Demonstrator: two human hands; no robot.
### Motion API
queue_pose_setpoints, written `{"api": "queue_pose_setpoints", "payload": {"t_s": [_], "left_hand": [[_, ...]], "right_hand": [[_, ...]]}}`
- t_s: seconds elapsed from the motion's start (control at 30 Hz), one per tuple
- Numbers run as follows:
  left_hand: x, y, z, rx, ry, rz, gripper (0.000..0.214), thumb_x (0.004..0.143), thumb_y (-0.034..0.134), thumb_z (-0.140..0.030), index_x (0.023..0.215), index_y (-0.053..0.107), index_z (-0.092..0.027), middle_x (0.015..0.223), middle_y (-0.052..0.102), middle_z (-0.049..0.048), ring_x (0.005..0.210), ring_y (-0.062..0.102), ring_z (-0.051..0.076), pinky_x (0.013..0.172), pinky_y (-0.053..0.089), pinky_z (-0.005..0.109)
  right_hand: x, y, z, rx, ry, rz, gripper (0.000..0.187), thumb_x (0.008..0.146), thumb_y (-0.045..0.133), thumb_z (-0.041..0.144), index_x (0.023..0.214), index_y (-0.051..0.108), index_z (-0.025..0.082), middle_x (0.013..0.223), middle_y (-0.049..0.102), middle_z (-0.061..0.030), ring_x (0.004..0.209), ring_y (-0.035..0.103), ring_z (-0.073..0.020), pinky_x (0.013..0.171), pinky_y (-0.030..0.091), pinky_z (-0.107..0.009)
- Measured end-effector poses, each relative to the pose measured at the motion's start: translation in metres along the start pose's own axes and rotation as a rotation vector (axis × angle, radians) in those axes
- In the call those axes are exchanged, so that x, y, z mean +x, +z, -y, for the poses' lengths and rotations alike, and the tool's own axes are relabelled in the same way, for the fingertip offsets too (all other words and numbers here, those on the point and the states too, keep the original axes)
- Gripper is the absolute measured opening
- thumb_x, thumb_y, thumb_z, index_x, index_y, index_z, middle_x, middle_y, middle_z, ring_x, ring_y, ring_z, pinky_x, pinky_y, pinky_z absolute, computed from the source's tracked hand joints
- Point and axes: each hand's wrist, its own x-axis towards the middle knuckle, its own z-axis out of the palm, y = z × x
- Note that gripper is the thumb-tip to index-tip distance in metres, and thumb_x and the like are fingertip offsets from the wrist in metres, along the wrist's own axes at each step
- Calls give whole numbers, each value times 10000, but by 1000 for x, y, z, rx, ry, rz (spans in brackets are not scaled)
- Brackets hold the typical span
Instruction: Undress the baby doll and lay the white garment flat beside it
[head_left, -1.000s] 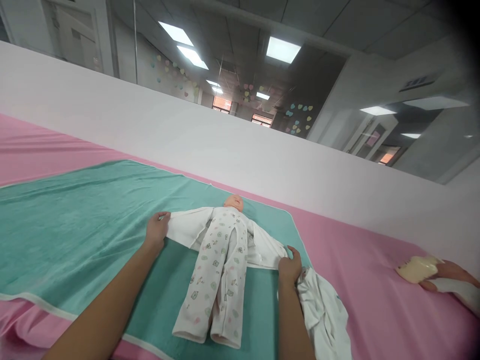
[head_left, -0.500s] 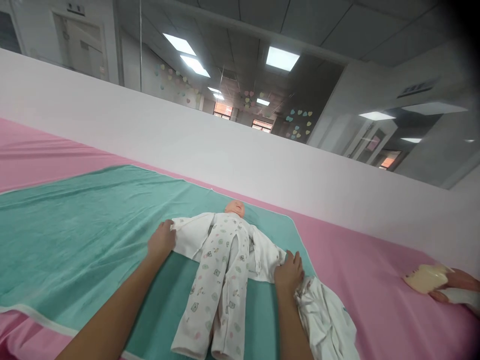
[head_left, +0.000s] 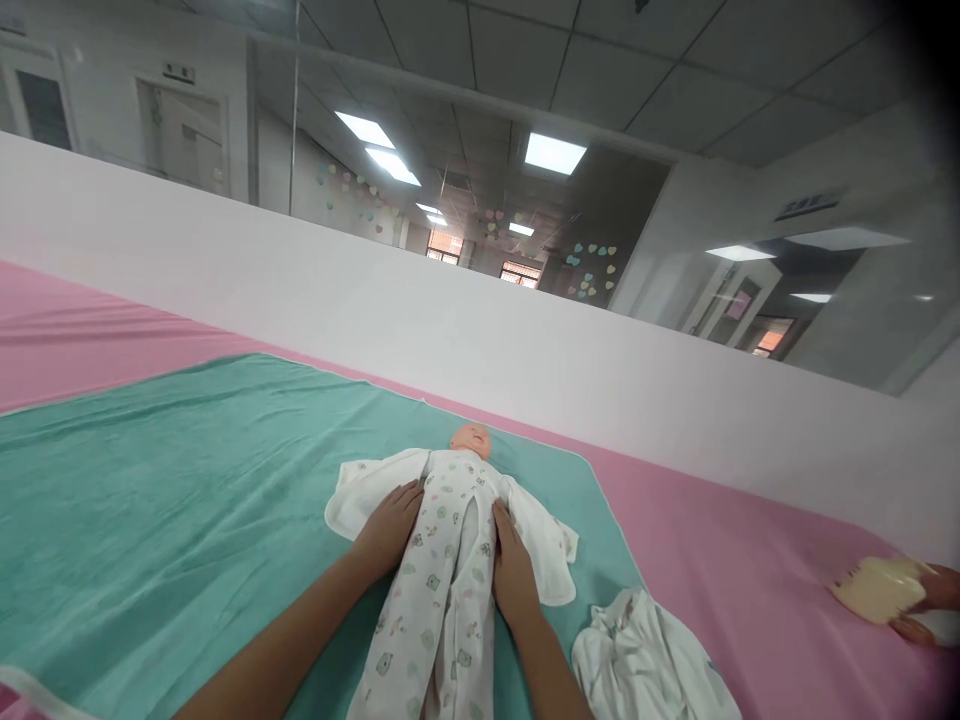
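A baby doll (head_left: 471, 440) lies on its back on a green blanket (head_left: 202, 470), its head toward the wall. White printed baby clothes (head_left: 431, 580) with long legs cover its body. White flaps (head_left: 551, 550) of the top spread out to both sides. My left hand (head_left: 391, 525) rests along the left side of the doll's body, fingers stretched out over the cloth. Along the right side lies my right hand (head_left: 514, 565), its fingers extended and touching the garment. Neither hand grasps anything that I can see. The doll's arms are hidden.
A crumpled white cloth (head_left: 649, 660) lies at the blanket's right edge. Farther right, a second doll-like figure (head_left: 885, 590) lies on the pink sheet (head_left: 720, 540). A low white wall (head_left: 390, 310) with glass above it stands behind.
Both hands have let go of the outer ends of the spread white top and moved inward to the sides of the doll's body. The view has tilted up slightly.
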Motion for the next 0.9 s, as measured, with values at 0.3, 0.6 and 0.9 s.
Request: {"api": "queue_pose_setpoints", "payload": {"t_s": [0.3, 0.6, 0.9], "left_hand": [[-2, -14, -14, 148, -144, -74, 302, 856, 469, -303, 1089, 630, -200, 1240, 564, 106, 1295, 325, 317, 1077, 163, 550], [1, -19, -12, 178, -304, -127, 289, 877, 385, -202, 962, 661, -202, 1107, 632, 82, 1202, 435, 323, 1025, 234, 585], [-3, -7, -1, 104, -273, -72, 335, 859, 381, -189, 1076, 636, -217, 1253, 561, 82, 1281, 345, 336, 1050, 175, 610]], "right_hand": [[-1, 6, -1, 72, 105, 11, 582, 903, 369, 428, 1446, 223, 278, 1473, 280, 17, 1344, 295, -223, 1118, 255, -389], [1, -1, -33, -284, 152, -124, 591, 824, 403, 300, 1393, 366, 144, 1411, 394, -69, 1286, 376, -272, 1079, 304, -415], [-1, 4, -39, -334, 98, -162, 524, 830, 412, 332, 1322, 465, 160, 1388, 428, -67, 1270, 397, -274, 1061, 321, -426]]}}
